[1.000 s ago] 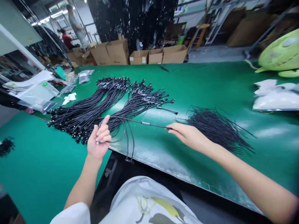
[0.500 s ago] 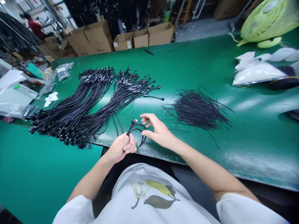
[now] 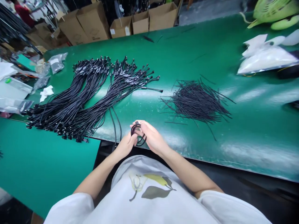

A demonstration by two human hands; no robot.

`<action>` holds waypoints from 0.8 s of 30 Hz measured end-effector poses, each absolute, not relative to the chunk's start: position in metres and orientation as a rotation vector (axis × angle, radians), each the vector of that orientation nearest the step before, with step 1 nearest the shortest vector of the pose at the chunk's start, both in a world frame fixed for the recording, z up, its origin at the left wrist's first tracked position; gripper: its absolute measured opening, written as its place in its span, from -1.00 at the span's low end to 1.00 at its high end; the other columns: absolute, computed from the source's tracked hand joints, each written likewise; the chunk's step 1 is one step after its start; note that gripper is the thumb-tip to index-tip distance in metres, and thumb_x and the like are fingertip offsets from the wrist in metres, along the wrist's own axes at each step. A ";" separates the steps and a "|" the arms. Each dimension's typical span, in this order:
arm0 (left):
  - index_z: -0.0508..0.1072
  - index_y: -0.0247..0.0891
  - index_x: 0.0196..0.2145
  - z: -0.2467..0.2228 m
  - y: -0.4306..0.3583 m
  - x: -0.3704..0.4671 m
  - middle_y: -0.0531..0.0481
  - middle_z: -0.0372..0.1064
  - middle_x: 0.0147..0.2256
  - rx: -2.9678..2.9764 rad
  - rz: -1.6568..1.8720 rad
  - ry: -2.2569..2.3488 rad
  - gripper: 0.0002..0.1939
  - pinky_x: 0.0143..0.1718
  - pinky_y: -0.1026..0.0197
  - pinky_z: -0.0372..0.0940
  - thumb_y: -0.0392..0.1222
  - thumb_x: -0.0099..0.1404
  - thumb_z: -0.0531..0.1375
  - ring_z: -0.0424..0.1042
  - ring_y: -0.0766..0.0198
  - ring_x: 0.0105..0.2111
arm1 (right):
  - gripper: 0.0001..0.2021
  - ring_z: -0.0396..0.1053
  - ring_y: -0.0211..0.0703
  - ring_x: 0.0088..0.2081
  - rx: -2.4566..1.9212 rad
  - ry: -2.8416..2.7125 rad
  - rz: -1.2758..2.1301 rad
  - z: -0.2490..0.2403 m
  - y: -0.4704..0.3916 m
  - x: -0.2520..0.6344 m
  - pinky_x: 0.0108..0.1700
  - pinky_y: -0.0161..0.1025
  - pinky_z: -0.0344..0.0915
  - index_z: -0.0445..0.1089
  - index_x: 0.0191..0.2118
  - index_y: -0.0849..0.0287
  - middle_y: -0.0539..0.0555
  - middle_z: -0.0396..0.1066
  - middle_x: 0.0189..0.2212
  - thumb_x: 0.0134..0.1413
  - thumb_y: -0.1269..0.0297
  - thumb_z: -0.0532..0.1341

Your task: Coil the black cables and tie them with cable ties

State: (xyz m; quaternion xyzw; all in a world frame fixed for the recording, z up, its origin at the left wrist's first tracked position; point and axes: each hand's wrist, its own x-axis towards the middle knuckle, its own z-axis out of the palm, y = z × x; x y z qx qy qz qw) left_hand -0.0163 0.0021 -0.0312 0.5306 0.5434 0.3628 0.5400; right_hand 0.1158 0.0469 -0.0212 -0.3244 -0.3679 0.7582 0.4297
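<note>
While left hand (image 3: 126, 145) and right hand (image 3: 153, 137) clasp coiled cable (image 3: 132, 129), bundled cables (image 3: 81, 86) lie beyond.

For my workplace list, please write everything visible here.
coiled cable: one, black, centre
piled cables: many, black with grey, centre left
thin strips: many, black, right of centre
surfaces: two, green, centre and lower left
boxes: several, brown, top
fan: one, yellow-green, top right
filled bag: one, white, right
small bags: several, clear, left
scrap: one, white, left
other clutter: uncounted, mixed, far left
other person: one, red top, upper left
shirt: one, white, bottom
left grip: one, bare, on coil
right grip: one, bare, on coil
</note>
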 end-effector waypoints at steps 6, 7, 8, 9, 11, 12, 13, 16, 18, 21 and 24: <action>0.30 -0.27 -0.55 -0.045 -0.010 -0.026 0.00 0.23 -0.54 1.396 0.515 1.093 -0.35 -0.37 0.22 0.13 0.37 0.29 -0.11 0.21 0.28 -0.48 | -0.36 0.29 -0.25 -0.50 -0.890 -0.790 1.982 -0.033 0.021 0.115 -0.59 -0.34 0.21 0.21 -0.27 0.14 0.08 0.36 -0.37 0.03 -0.43 -0.04; 0.31 -0.27 -0.55 -0.048 -0.013 -0.021 -0.01 0.24 -0.53 1.348 0.528 1.075 -0.33 -0.34 0.21 0.15 0.40 0.27 -0.11 0.23 0.26 -0.46 | -0.36 0.28 -0.27 -0.51 -0.848 -0.809 1.981 -0.033 0.019 0.117 -0.60 -0.35 0.20 0.18 -0.29 0.14 0.06 0.33 -0.37 0.02 -0.45 -0.07; 0.33 -0.28 -0.53 -0.050 -0.017 -0.014 -0.02 0.27 -0.51 1.278 0.547 1.060 -0.33 -0.31 0.20 0.17 0.43 0.24 -0.08 0.25 0.24 -0.43 | -0.36 0.27 -0.29 -0.51 -0.795 -0.848 1.964 -0.031 0.018 0.119 -0.59 -0.36 0.19 0.14 -0.31 0.13 0.05 0.31 -0.35 0.02 -0.45 -0.07; 0.36 -0.29 -0.49 -0.051 -0.020 -0.007 -0.03 0.30 -0.49 1.188 0.572 1.044 -0.33 -0.28 0.18 0.19 0.44 0.21 -0.04 0.28 0.22 -0.40 | -0.38 0.25 -0.33 -0.51 -0.740 -0.894 1.925 -0.028 0.018 0.122 -0.58 -0.37 0.18 0.11 -0.32 0.12 0.03 0.27 -0.32 0.00 -0.45 -0.03; 0.40 -0.30 -0.42 -0.052 -0.026 0.007 -0.06 0.35 -0.47 0.995 0.596 0.969 -0.35 -0.26 0.16 0.21 0.44 0.16 0.04 0.34 0.20 -0.37 | -0.40 0.16 -0.44 -0.55 -0.645 -0.972 1.815 -0.020 0.019 0.127 -0.57 -0.40 0.13 0.08 -0.32 0.12 -0.02 0.20 -0.29 -0.05 -0.41 0.10; 0.40 -0.31 -0.41 -0.050 -0.029 0.013 -0.06 0.36 -0.47 0.914 0.598 0.905 -0.36 -0.27 0.16 0.22 0.43 0.16 0.07 0.36 0.20 -0.39 | -0.41 0.10 -0.49 -0.58 -0.621 -1.003 1.765 -0.015 0.021 0.130 -0.58 -0.41 0.10 0.08 -0.30 0.11 -0.04 0.17 -0.29 -0.07 -0.37 0.16; 0.40 -0.32 -0.39 -0.048 -0.031 0.017 -0.06 0.35 -0.48 0.850 0.604 0.837 -0.37 -0.30 0.17 0.22 0.41 0.17 0.08 0.36 0.22 -0.42 | -0.42 0.06 -0.52 -0.61 -0.617 -1.031 1.735 -0.011 0.024 0.133 -0.60 -0.42 0.06 0.09 -0.27 0.10 -0.06 0.16 -0.30 -0.08 -0.34 0.20; 0.38 -0.33 -0.26 -0.037 -0.033 0.020 -0.01 0.32 -0.49 0.763 0.651 0.682 -0.44 -0.37 0.22 0.20 0.32 0.21 0.14 0.32 0.30 -0.50 | -0.54 0.09 -0.51 -0.68 -0.691 -1.105 1.708 0.000 0.035 0.139 -0.64 -0.42 0.02 0.13 -0.20 0.09 -0.10 0.20 -0.38 0.07 -0.19 0.19; 0.39 -0.35 -0.20 -0.030 -0.030 0.018 0.03 0.27 -0.51 0.703 0.694 0.646 -0.42 -0.42 0.25 0.17 0.30 0.21 0.15 0.28 0.34 -0.52 | -0.66 0.17 -0.47 -0.69 -0.736 -1.153 1.685 0.004 0.043 0.141 -0.64 -0.42 0.07 0.15 -0.23 0.11 -0.12 0.22 -0.44 0.19 -0.08 0.13; 0.42 -0.38 -0.24 -0.023 -0.025 0.016 0.07 0.17 -0.54 0.524 0.712 0.667 -0.40 -0.50 0.28 0.12 0.32 0.24 0.09 0.20 0.38 -0.57 | -0.71 0.26 -0.43 -0.66 -0.790 -1.241 1.594 0.003 0.051 0.141 -0.59 -0.42 0.15 0.17 -0.29 0.13 -0.11 0.27 -0.49 0.27 -0.02 0.06; 0.44 -0.39 -0.25 -0.020 -0.021 0.017 0.07 0.14 -0.52 0.394 0.716 0.717 -0.45 -0.51 0.30 0.12 0.25 0.26 0.13 0.18 0.39 -0.56 | -0.73 0.31 -0.39 -0.60 -0.882 -1.424 1.436 0.000 0.056 0.143 -0.48 -0.39 0.22 0.21 -0.34 0.14 -0.09 0.29 -0.51 0.28 0.05 0.06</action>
